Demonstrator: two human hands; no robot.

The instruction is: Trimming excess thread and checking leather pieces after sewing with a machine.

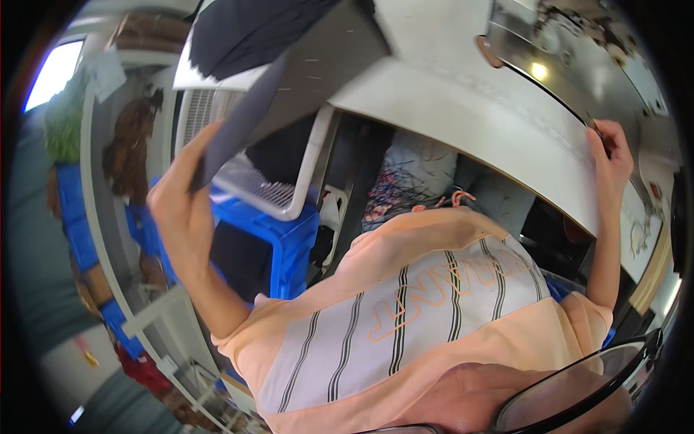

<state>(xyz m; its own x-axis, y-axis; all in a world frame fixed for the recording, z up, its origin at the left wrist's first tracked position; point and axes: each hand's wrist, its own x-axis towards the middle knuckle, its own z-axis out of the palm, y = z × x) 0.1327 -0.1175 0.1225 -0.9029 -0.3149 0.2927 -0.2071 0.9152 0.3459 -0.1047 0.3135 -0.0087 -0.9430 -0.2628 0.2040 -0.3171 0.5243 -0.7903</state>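
Observation:
My left hand (177, 184) is raised at the left, its fingers closed on the edge of a dark grey piece of fabric (318, 76). From there the fabric stretches up and over the white tabletop, slightly smeared by motion. My right hand (613, 148) is at the far right, beside the metal bed of a sewing machine (531, 83). Its fingers are curled in a pinch near a small dark thing that I cannot make out. A stack of dark cloth (242, 36) lies on the table beyond the grey piece.
The white table (463, 116) runs across in front of me. Below its left end, a white plastic basket (293, 206) with black cloth rests on a blue plastic stool (289, 249). Shelving (94, 188) with blue bins (76, 217) stands at the left.

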